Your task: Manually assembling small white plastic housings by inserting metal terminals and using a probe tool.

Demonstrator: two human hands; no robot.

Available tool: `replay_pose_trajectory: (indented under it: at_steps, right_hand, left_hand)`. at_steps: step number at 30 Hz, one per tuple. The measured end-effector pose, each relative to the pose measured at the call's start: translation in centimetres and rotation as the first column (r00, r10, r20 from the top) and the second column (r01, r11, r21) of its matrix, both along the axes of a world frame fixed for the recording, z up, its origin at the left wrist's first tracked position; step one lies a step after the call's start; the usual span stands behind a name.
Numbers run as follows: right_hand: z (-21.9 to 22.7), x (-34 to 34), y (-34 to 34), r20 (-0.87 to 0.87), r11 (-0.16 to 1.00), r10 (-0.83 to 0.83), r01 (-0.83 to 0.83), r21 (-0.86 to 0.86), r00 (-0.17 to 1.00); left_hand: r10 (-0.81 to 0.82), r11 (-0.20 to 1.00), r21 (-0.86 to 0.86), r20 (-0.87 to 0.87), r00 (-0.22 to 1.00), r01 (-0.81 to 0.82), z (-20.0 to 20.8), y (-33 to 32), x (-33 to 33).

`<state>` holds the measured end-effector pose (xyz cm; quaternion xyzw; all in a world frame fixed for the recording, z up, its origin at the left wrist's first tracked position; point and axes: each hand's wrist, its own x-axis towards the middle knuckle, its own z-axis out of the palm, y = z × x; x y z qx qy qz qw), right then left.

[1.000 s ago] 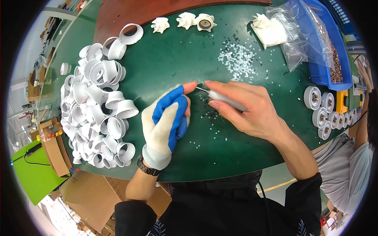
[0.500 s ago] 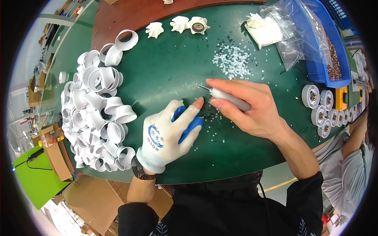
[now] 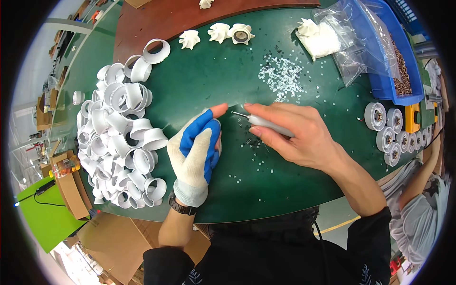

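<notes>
My left hand (image 3: 194, 147) wears a white knit glove with blue-coated fingers, the tip of one finger bare. It is turned on its side over the green table (image 3: 209, 71), that bare finger stretched forward and the others curled in. Whatever the curled fingers hold, if anything, is hidden. My right hand (image 3: 299, 133), ungloved, grips a pen-like tool (image 3: 270, 126) with a grey-white handle and thin metal tip. The tip points left, just short of the bare fingertip; a tiny ring seems to sit at its end. Small white washers (image 3: 282, 78) and dark ones (image 3: 254, 142) lie scattered nearby.
White plastic rings (image 3: 114, 137) are heaped on the left. White impellers (image 3: 219, 33) stand at the back. A bag of white pieces (image 3: 323, 40) and a blue bin (image 3: 403, 98) occupy the far right, above round white motor-like parts (image 3: 375, 117). Another person's arm (image 3: 420, 175) shows at right.
My left hand has rolled from back-up onto its side, its fingers curling in and its bare fingertip moving left and away. The tool in my right hand has shifted slightly left and nearer.
</notes>
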<state>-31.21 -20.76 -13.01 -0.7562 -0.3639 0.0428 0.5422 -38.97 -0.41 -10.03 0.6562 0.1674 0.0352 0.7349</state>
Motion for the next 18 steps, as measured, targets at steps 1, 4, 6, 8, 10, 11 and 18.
replay_pose_trajectory:
  at_steps: [1,4,6,8,10,11,18]
  right_hand:
    - [-0.05,0.00,0.03,0.006,1.000,0.000,0.000,0.004,1.000]
    - [-0.09,0.01,0.12,0.016,1.000,0.001,-0.001,0.013,1.000]
    - [-0.04,0.02,0.12,0.014,1.000,0.004,-0.004,0.010,1.000]
    - [0.02,0.03,0.10,0.013,1.000,0.005,-0.005,0.008,1.000]
    - [0.09,0.06,0.10,0.014,1.000,0.007,-0.007,-0.001,1.000]
    - [0.10,0.06,0.10,0.015,1.000,0.007,-0.007,-0.005,1.000]
    - [0.17,-0.06,0.40,0.009,1.000,0.001,-0.001,0.019,1.000]
  left_hand:
    - [0.003,1.000,0.008,0.004,1.000,-0.003,0.03,-0.20,0.03]
    - [-0.003,1.000,0.021,0.008,1.000,0.003,-0.05,-0.21,0.05]
    - [-0.023,0.999,0.031,0.010,1.000,0.023,-0.14,-0.11,0.06]
    - [-0.036,0.999,0.027,-0.012,0.999,0.036,0.03,0.13,-0.10]
    - [-0.060,0.998,0.020,-0.056,0.997,0.061,0.27,0.33,-0.24]
    - [-0.060,0.998,0.019,-0.057,0.997,0.062,0.33,0.30,-0.21]
    - [-0.041,0.994,0.097,-0.010,0.999,0.042,0.10,-0.30,-0.30]
